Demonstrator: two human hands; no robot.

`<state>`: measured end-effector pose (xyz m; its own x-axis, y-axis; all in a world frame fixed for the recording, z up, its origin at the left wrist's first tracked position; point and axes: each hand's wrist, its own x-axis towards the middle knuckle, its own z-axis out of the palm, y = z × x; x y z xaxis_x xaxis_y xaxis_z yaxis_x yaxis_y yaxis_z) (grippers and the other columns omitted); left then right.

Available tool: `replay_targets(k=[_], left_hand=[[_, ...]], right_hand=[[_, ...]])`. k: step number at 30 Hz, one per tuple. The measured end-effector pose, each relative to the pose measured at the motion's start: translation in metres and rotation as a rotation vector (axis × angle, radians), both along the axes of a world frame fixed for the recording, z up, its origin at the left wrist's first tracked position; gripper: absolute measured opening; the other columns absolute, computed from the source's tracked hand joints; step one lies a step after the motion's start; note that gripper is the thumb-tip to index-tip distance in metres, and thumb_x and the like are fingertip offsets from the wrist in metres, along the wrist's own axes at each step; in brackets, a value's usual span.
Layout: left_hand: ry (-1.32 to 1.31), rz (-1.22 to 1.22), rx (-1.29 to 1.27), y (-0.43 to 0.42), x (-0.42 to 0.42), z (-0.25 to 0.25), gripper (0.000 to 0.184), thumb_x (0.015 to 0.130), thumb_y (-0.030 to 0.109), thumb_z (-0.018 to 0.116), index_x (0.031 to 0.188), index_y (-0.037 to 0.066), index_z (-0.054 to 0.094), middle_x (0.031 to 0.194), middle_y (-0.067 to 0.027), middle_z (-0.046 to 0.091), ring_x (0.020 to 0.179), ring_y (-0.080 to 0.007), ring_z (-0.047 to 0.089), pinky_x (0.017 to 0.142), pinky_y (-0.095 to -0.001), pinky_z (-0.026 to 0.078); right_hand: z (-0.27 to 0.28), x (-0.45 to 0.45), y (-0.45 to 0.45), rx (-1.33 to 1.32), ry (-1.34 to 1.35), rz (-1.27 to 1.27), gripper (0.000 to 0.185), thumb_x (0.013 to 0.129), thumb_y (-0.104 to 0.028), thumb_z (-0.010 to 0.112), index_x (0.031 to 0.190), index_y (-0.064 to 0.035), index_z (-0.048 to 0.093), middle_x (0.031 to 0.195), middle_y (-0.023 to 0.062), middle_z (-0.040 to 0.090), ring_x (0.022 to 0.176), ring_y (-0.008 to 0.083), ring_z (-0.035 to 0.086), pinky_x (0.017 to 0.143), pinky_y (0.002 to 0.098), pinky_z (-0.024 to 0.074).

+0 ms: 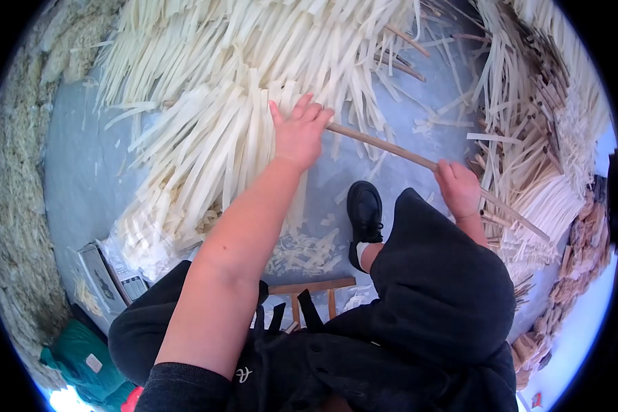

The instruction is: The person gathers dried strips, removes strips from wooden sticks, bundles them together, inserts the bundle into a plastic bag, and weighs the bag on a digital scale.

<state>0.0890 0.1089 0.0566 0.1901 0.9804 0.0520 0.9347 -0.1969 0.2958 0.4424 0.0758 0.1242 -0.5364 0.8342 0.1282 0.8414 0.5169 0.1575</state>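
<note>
A thin wooden stick (391, 148) slants across in front of me. My right hand (458, 189) is wrapped round it toward its lower right end. At the stick's upper left end lies my left hand (301, 135), fingers spread over the pale flat strips (216, 141). Whether the stick runs on under that hand or stops beside it is hidden. The strips look like thin wood or dried sheet, hanging in a dense layer at the left hand's fingertips.
More pale strips on sticks (539, 199) are heaped at the right. A plastic bag (141, 237) and a small scale-like device (132, 283) sit lower left. Broken scraps (309, 253) litter the grey floor. My shoe (364, 211) and a wooden stool (312, 285) are close by.
</note>
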Motion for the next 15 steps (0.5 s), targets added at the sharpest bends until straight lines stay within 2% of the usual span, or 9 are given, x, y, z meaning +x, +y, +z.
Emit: replay_targets(k=[2, 5, 7, 9, 11, 13, 15], left_hand=[[0.040, 0.030, -0.056, 0.003, -0.006, 0.003, 0.054, 0.080, 0.003, 0.055, 0.128, 0.028, 0.052, 0.126, 0.0043, 0.054, 0.137, -0.0173, 0.034, 0.104, -0.0727, 0.015], [0.061, 0.021, -0.053, 0.008, -0.014, -0.005, 0.060, 0.081, 0.003, 0.054, 0.135, 0.029, 0.046, 0.128, 0.0021, 0.053, 0.137, -0.0179, 0.033, 0.105, -0.0724, 0.015], [0.054, 0.046, -0.092, 0.007, -0.013, -0.010, 0.060, 0.083, 0.004, 0.054, 0.136, 0.028, 0.044, 0.127, 0.0016, 0.053, 0.137, -0.0178, 0.033, 0.106, -0.0716, 0.013], [0.051, 0.059, -0.130, 0.004, -0.015, -0.019, 0.059, 0.084, 0.005, 0.053, 0.138, 0.027, 0.042, 0.126, 0.0012, 0.053, 0.138, -0.0178, 0.032, 0.108, -0.0708, 0.010], [0.000, 0.057, -0.110, -0.004, -0.024, -0.031, 0.057, 0.083, 0.002, 0.054, 0.134, 0.026, 0.047, 0.125, -0.0018, 0.055, 0.135, -0.0201, 0.036, 0.107, -0.0676, 0.017], [0.044, 0.032, -0.144, -0.009, -0.025, -0.030, 0.054, 0.083, 0.003, 0.055, 0.132, 0.025, 0.049, 0.125, -0.0015, 0.056, 0.134, -0.0204, 0.036, 0.108, -0.0665, 0.018], [0.097, 0.010, -0.179, -0.016, -0.023, -0.027, 0.052, 0.083, 0.003, 0.056, 0.130, 0.025, 0.051, 0.124, -0.0012, 0.057, 0.134, -0.0208, 0.036, 0.108, -0.0654, 0.018]], right_hand=[[0.000, 0.027, -0.002, 0.011, 0.001, -0.016, 0.023, 0.074, -0.022, 0.070, 0.091, -0.0136, 0.056, 0.072, 0.0041, 0.049, 0.063, 0.0254, 0.054, 0.055, 0.0391, 0.0448], [0.001, 0.060, -0.006, -0.037, 0.036, -0.060, 0.023, 0.074, -0.021, 0.071, 0.089, -0.0124, 0.056, 0.073, 0.0059, 0.049, 0.064, 0.0265, 0.055, 0.056, 0.0400, 0.0449], [-0.002, 0.056, -0.001, -0.105, 0.042, -0.111, 0.023, 0.075, -0.020, 0.070, 0.092, -0.0109, 0.056, 0.076, 0.0075, 0.054, 0.069, 0.0287, 0.057, 0.060, 0.0409, 0.0464], [-0.010, 0.041, 0.007, -0.413, 0.167, -0.257, 0.028, 0.077, -0.021, 0.069, 0.100, -0.0089, 0.058, 0.081, 0.0101, 0.061, 0.077, 0.0313, 0.061, 0.066, 0.0406, 0.0485], [0.017, -0.031, 0.020, -0.804, 0.224, -0.346, 0.035, 0.080, -0.023, 0.067, 0.109, -0.0072, 0.058, 0.085, 0.0137, 0.064, 0.081, 0.0329, 0.063, 0.071, 0.0411, 0.0493], [-0.005, -0.071, 0.019, -0.953, 0.365, -0.171, 0.038, 0.081, -0.027, 0.068, 0.113, -0.0084, 0.058, 0.083, 0.0158, 0.064, 0.081, 0.0329, 0.063, 0.073, 0.0413, 0.0492], [-0.017, -0.108, 0.011, -1.116, 0.557, -0.224, 0.035, 0.085, -0.034, 0.065, 0.107, -0.0077, 0.060, 0.080, 0.0171, 0.063, 0.081, 0.0337, 0.063, 0.074, 0.0422, 0.0486]])
